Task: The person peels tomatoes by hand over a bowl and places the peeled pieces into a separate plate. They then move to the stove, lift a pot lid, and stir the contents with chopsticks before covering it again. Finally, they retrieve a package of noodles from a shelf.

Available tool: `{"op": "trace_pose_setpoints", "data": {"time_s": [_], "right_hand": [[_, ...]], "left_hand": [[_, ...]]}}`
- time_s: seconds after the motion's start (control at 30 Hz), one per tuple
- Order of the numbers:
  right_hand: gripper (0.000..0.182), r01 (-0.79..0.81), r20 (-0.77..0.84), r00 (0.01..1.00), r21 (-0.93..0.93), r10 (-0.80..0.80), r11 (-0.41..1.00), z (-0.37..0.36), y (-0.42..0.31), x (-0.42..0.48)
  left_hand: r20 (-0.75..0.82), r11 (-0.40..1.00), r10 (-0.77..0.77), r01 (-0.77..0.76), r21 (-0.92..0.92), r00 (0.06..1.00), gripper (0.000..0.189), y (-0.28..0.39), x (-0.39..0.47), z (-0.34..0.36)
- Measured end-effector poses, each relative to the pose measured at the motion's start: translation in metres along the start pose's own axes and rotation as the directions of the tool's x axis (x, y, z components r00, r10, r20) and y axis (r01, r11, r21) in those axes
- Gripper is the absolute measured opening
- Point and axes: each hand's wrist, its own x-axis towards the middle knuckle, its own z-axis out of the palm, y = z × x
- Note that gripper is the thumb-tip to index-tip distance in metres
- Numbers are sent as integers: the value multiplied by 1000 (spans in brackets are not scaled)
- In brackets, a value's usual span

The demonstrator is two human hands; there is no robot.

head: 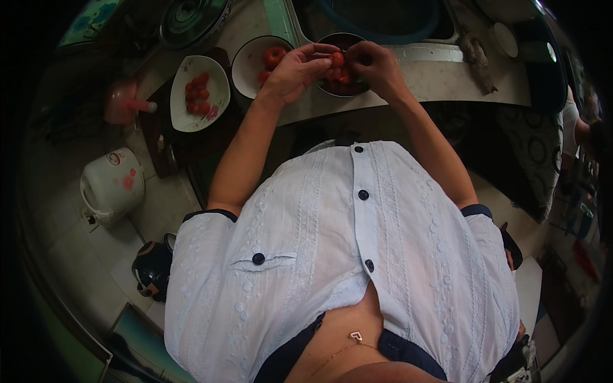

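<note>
My left hand (301, 72) holds a small red tomato (337, 59) between thumb and fingers. Close against its right side is my right hand (376, 69), fingers curled in; whether they pinch anything is hidden. Under both hands stands a round bowl (346, 95) with more small red tomatoes (342, 79) inside. To the left, a white bowl (246, 62) with a dark rim contains larger tomatoes (274, 56), partly covered by my left hand. Farther left, several cherry tomatoes (196, 93) lie in a white flower-patterned dish (179, 112).
Beyond the bowls, a blue basin (383, 39) sits in the sink (452, 36). A crumpled cloth (476, 60) lies on the counter (512, 88) at right, near a white cup (505, 40). At left are a pink plastic dipper (119, 103) and a white rice cooker (112, 184).
</note>
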Motion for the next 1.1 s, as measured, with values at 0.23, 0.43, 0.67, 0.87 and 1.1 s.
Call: {"op": "trace_pose_setpoints", "data": {"time_s": [0.23,0.43,0.67,0.87,1.1], "right_hand": [[25,-159,81,986,147,149,976,-2,-8,3],[26,-167,100,983,130,155,977,0,1,5],[25,-411,217,910,379,352,829,-2,-11,3],[20,-517,298,856,503,422,692,6,-8,1],[16,-495,270,869,429,415,756,10,-6,3]], "left_hand": [[-81,972,57,-37,233,995,30,0,2,0],[-72,932,71,-40,361,995,30,0,4,4],[-39,996,-18,21,91,999,31,-2,2,-3],[20,962,-51,54,-267,999,32,-11,3,-6],[82,860,-36,73,-505,996,27,-21,5,-11]]}}
